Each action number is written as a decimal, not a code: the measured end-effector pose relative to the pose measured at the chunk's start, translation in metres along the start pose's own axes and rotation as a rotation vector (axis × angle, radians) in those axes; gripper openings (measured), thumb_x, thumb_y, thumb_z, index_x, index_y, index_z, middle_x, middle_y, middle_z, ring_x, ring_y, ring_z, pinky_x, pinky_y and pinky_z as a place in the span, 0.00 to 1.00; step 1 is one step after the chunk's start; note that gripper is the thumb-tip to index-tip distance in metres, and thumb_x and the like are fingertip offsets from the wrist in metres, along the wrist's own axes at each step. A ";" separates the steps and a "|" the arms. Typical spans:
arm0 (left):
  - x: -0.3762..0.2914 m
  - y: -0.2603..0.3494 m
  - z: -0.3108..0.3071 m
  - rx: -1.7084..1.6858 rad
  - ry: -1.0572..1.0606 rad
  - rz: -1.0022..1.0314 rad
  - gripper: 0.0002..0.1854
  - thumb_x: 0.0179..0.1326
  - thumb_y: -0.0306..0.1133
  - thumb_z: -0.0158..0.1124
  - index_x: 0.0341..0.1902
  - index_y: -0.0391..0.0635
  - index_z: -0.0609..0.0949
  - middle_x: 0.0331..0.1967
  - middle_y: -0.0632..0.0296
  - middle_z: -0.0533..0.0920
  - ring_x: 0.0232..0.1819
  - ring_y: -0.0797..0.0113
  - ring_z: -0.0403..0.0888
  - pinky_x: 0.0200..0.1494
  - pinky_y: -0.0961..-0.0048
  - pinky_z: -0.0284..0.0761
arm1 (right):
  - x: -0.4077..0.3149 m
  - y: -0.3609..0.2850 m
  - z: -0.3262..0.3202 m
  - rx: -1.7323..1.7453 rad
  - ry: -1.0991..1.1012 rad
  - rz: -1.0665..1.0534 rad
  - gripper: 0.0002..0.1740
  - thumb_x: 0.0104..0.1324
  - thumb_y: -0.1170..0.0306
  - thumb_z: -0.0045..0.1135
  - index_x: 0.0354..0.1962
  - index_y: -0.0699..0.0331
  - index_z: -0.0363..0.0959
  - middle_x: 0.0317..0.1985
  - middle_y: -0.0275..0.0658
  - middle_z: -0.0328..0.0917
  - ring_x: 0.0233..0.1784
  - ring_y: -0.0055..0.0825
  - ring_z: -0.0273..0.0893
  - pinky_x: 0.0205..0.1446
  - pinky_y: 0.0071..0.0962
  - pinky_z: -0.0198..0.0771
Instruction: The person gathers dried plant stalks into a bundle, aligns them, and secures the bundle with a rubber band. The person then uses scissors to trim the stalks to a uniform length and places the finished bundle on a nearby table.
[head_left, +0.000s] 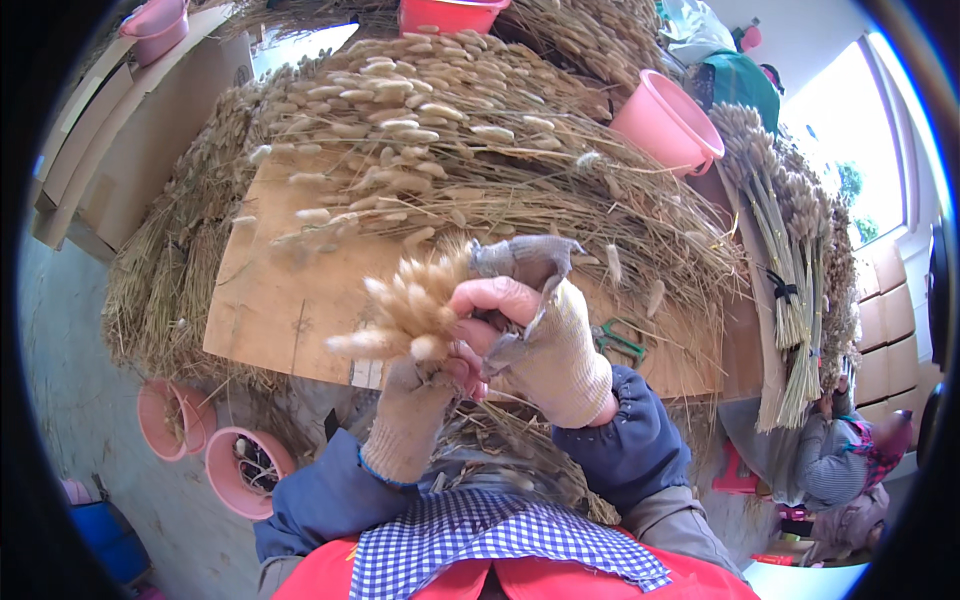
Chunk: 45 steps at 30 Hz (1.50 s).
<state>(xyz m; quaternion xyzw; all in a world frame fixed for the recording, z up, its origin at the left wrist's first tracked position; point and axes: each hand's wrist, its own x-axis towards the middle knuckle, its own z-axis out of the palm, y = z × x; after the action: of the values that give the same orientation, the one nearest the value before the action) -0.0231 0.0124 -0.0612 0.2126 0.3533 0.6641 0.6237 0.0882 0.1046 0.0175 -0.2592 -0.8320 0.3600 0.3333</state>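
Observation:
Both my hands, in worn knit gloves with bare fingertips, meet over the front of a wooden board (259, 300). My left hand (427, 397) grips a small bunch of dried bunny-tail grass (412, 304) just under its fluffy heads, which point left. Against the same bunch, my right hand (536, 322) has its fingers curled at the heads and upper stems; its palm is hidden. Green-handled scissors (621, 341) lie on the board right of my right wrist. Behind my hands spreads a large heap of loose dried grass stems (480, 142), heads mostly to the left.
A pink bucket (664, 124) lies tilted at the heap's right. Tied bunches (787, 292) line the right edge. Pink buckets (249, 472) stand on the floor at left, below a cardboard box (150, 150). A co-worker (836, 457) sits at far right. Cut stems cover my lap.

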 end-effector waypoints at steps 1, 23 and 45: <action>0.000 0.000 -0.001 0.017 0.001 -0.024 0.02 0.69 0.24 0.51 0.42 0.42 0.71 0.31 0.62 0.72 0.31 0.68 0.70 0.39 0.64 0.73 | 0.000 0.000 0.000 0.036 -0.020 0.037 0.09 0.61 0.73 0.65 0.39 0.60 0.78 0.24 0.35 0.78 0.24 0.24 0.77 0.26 0.25 0.72; 0.031 -0.003 -0.046 -0.286 -0.132 0.272 0.20 0.70 0.45 0.57 0.25 0.49 0.66 0.19 0.67 0.62 0.26 0.70 0.65 0.40 0.68 0.65 | -0.154 0.059 -0.086 -0.253 -0.776 0.531 0.16 0.69 0.56 0.54 0.42 0.60 0.77 0.38 0.44 0.80 0.41 0.43 0.79 0.43 0.36 0.73; 0.045 -0.013 -0.061 -0.360 -0.009 0.214 0.18 0.71 0.42 0.55 0.26 0.50 0.66 0.21 0.68 0.61 0.27 0.71 0.63 0.36 0.72 0.64 | -0.189 0.048 0.004 -0.753 -0.330 0.496 0.11 0.62 0.64 0.57 0.39 0.61 0.73 0.32 0.43 0.77 0.32 0.44 0.78 0.32 0.40 0.72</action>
<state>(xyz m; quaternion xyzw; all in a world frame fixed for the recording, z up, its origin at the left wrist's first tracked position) -0.0645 0.0440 -0.1184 0.1368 0.2014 0.7780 0.5791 0.2157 0.0048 -0.0913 -0.4921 -0.8593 0.1386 -0.0162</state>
